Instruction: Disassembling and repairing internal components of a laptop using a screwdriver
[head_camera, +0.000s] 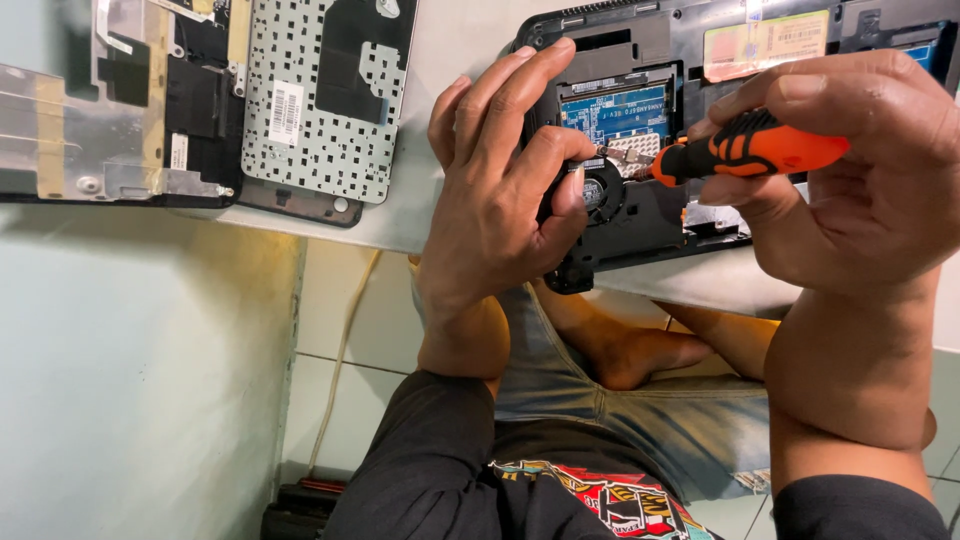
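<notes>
The laptop (700, 130) lies bottom up at the near edge of the bench (450, 60), its black shell opened so that a blue circuit board (620, 110) and a small round fan (600, 192) show in a bay near the corner closest to the person. A yellowish label (765, 45) sits on the shell above the bay.

The left hand (500, 190) wraps that near corner of the laptop: its fingers (510, 90) lie curled over the top of the shell and the thumb (572, 195) presses down just beside the fan, so the hand is clamped on the casing.

The right hand (860, 170) is closed around a screwdriver (745, 150) with an orange and black handle, held nearly level, thumb below and fingers on top. Its metal tip points left into the open bay, meeting the parts just above the fan, close to the left fingertips.

Farther left on the bench, well apart from the hands, lies a keyboard (325, 100) turned back side up, its pale perforated plate showing, and beside it another black and silver laptop panel (110, 130).

Below the bench edge are the person's denim shorts (640, 420), a bare foot (640, 355) tucked under, a black sleeve (420, 460) and a tiled floor (340, 320).
</notes>
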